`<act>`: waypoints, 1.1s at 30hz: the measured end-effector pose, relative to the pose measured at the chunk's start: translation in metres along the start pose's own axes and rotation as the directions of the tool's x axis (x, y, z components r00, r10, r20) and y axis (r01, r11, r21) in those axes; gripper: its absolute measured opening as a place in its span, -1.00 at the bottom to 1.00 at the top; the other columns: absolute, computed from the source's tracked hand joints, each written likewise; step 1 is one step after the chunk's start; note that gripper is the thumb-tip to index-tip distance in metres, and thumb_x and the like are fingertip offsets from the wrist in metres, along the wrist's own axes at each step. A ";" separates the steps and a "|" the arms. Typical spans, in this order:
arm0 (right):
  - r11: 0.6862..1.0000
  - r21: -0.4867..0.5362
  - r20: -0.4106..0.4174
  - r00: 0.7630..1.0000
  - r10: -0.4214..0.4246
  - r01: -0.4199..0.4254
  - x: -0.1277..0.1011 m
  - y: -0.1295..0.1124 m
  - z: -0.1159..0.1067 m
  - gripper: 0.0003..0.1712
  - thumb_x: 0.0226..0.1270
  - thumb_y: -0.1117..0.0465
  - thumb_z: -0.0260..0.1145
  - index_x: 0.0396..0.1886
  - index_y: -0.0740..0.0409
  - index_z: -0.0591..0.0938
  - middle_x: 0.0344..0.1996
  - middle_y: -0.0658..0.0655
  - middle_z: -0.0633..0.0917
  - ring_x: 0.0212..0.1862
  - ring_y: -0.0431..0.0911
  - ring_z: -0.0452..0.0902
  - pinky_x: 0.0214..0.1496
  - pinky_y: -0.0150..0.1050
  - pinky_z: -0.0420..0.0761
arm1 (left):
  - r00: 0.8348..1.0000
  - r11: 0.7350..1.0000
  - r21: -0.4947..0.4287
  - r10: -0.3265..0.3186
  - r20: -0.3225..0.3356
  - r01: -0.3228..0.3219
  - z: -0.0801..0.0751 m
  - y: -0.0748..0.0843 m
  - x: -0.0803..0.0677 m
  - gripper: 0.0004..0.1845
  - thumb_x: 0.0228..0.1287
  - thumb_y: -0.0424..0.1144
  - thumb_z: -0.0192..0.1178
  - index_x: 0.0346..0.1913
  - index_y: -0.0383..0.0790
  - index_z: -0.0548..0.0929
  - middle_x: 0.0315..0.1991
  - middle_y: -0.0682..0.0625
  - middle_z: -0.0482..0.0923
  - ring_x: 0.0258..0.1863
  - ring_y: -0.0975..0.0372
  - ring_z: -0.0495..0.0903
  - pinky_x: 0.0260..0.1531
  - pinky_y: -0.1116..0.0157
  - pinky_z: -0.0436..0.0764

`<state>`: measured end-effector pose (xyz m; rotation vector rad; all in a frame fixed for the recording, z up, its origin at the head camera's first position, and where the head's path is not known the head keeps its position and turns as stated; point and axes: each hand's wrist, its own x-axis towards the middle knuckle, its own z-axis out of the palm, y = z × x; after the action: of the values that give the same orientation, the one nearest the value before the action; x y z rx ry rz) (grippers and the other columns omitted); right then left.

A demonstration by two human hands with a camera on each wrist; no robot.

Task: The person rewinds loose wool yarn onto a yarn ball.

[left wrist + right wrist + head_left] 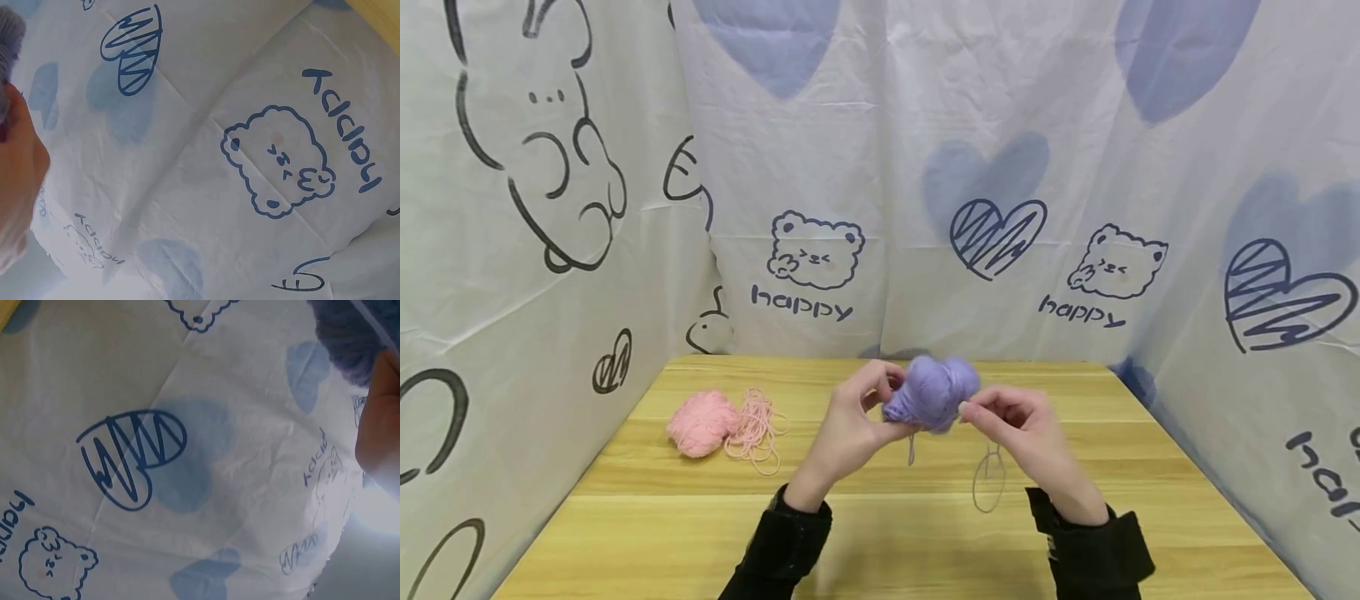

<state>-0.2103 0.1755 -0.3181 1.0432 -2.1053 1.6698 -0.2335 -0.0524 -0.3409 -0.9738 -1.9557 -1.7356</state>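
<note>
Currently left hand (850, 429) grips purple yarn ball (931, 393), fingers curled round it; right hand (1021, 429) pinches its strand. Pink yarn (703, 422) lies on table (880, 533), well apart.

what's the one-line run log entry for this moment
left hand: grips purple yarn ball | right hand: pinches its strand | pink yarn ball: on table, left

Bright, even light — wrist views soft
</note>
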 end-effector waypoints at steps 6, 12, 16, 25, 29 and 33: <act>0.997 -0.069 -0.090 0.995 0.036 -0.043 -0.004 -0.006 -0.012 -0.90 0.28 0.47 0.23 -0.35 0.24 0.63 -0.61 -0.13 0.53 -0.61 -0.18 0.26 -0.63 -0.28 0.28 | 0.986 0.999 0.006 0.035 0.162 -0.036 0.000 0.000 -0.003 -0.59 -0.16 -0.62 0.39 -0.48 -0.24 0.34 -0.06 -0.12 0.61 0.00 0.12 0.60 0.07 0.28 0.64; 0.993 -0.057 -0.131 0.987 0.096 -0.105 -0.003 -0.004 -0.015 -0.91 0.26 0.40 0.29 -0.37 0.14 0.65 -0.56 -0.13 0.63 -0.54 -0.30 0.43 -0.54 -0.39 0.44 | 0.958 0.996 -0.079 -0.011 0.287 0.035 -0.002 0.004 -0.005 -0.61 -0.16 -0.58 0.40 -0.47 -0.22 0.36 -0.06 -0.14 0.60 -0.02 0.20 0.59 0.07 0.25 0.64; 0.990 -0.015 -0.136 0.982 0.134 -0.137 0.000 0.001 -0.011 -0.96 0.26 0.37 0.30 -0.38 0.19 0.64 -0.53 -0.12 0.65 -0.51 -0.30 0.48 -0.50 -0.40 0.50 | 0.944 0.982 -0.182 0.017 0.329 0.046 -0.004 0.005 -0.006 -0.61 -0.16 -0.58 0.40 -0.47 -0.26 0.35 -0.03 -0.25 0.58 -0.01 0.21 0.58 0.06 0.19 0.64; 0.982 0.137 -0.037 0.990 0.137 -0.131 0.008 0.020 0.006 -0.73 0.29 0.42 0.21 -0.38 -0.08 0.65 -0.45 -0.14 0.65 -0.38 -0.30 0.53 -0.36 -0.38 0.61 | 0.969 0.905 -0.416 0.019 0.246 0.088 -0.009 0.010 -0.007 -0.63 -0.14 -0.64 0.31 -0.45 -0.36 0.28 0.00 0.06 0.55 -0.05 0.26 0.58 -0.03 0.32 0.65; 0.981 0.096 -0.015 0.985 0.171 -0.169 0.011 0.028 0.017 -0.70 0.34 0.39 0.16 -0.41 -0.15 0.61 -0.53 -0.18 0.51 -0.43 -0.33 0.41 -0.41 -0.38 0.52 | 0.986 0.871 -0.478 -0.040 0.165 0.115 -0.010 0.013 -0.007 -0.61 -0.13 -0.64 0.30 -0.44 -0.25 0.30 -0.03 0.10 0.54 -0.08 0.27 0.57 -0.06 0.35 0.65; 0.980 0.098 0.054 0.984 0.171 -0.175 0.012 0.035 0.027 -0.76 0.27 0.48 0.08 -0.51 0.12 0.50 -0.70 -0.13 0.31 -0.62 -0.30 0.18 -0.64 -0.30 0.24 | 0.990 0.862 -0.487 -0.132 0.056 0.143 -0.010 0.016 -0.005 -0.55 -0.12 -0.62 0.32 -0.44 -0.07 0.32 -0.08 0.12 0.54 -0.11 0.27 0.57 -0.11 0.35 0.66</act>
<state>-0.2362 0.1486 -0.3451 0.9589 -2.2167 1.8693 -0.2207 -0.0629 -0.3311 -1.0265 -1.6546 -2.3864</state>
